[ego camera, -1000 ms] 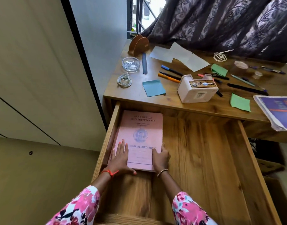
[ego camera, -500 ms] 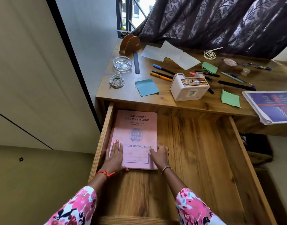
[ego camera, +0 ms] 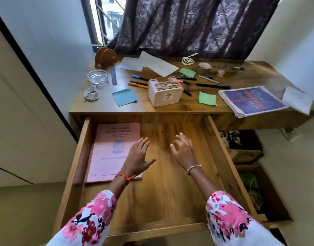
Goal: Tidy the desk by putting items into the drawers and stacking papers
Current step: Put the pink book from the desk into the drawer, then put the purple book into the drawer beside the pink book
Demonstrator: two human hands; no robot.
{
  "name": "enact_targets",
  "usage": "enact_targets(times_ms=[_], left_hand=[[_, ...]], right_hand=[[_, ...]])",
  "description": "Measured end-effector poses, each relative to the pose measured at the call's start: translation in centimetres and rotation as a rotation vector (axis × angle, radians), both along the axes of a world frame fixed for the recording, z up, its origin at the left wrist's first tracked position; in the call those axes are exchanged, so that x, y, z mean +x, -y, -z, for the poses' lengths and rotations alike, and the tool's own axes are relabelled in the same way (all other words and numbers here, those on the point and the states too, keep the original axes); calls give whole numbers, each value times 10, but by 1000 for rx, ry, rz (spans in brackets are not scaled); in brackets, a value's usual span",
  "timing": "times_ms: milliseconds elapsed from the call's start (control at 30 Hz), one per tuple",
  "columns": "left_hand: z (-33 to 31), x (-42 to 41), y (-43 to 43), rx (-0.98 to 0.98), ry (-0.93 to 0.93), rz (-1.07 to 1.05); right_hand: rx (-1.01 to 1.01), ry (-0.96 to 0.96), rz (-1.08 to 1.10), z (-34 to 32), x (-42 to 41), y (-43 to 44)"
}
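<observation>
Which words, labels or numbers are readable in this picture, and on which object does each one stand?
"GANDHI": top line on the cover of the pink book in the drawer; the word before it is blurred.
"LYTECH": part of its second line; the rest is smeared.
Its lower lines: too blurred.
Labels on the white box: too small.
Orange letters on the blue booklet: unreadable.

Open drawer (ego camera: 161, 192) offers bare wood floor across its middle and right side; a pink record book (ego camera: 113, 153) lies flat along the left wall. On the desktop (ego camera: 106, 107) above, a white box (ego camera: 164, 91) stands near the front edge, flanked by scattered pens (ego camera: 137, 85), a blue sticky note (ego camera: 124, 97) and a green sticky note (ego camera: 207, 98), with narrow gaps between.
</observation>
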State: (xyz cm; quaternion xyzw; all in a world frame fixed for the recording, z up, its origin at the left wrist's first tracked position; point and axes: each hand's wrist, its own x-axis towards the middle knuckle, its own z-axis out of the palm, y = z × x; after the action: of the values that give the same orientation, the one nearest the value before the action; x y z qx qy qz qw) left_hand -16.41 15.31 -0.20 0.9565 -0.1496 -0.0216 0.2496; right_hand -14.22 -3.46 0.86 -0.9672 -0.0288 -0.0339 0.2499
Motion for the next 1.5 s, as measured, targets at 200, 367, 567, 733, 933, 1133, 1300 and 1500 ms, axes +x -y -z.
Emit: enact_targets(times_ms=[200, 367, 567, 733, 933, 1133, 1300, 1500], left_hand=[[-44, -1, 120, -36, 85, 101], [-73, -11, 222, -83, 117, 146], [-100, -27, 320, -185, 140, 149], [-105, -21, 373, -234, 105, 169], [-96, 16, 414, -292, 56, 126], [-78, 79, 446, -382, 28, -2], [-60, 131, 461, -335, -36, -74], [-54, 183, 472, -319, -158, -260]], right_hand=[[-46, 171, 55, -42, -30, 118], [21, 145, 138, -64, -63, 233], [73, 132, 223, -80, -98, 341], [95, 107, 262, -80, -99, 396], [90, 78, 253, -71, -68, 440], [45, 87, 239, -61, -9, 483], [-27, 24, 219, -62, 51, 513], [-31, -55, 193, -65, 119, 532]])
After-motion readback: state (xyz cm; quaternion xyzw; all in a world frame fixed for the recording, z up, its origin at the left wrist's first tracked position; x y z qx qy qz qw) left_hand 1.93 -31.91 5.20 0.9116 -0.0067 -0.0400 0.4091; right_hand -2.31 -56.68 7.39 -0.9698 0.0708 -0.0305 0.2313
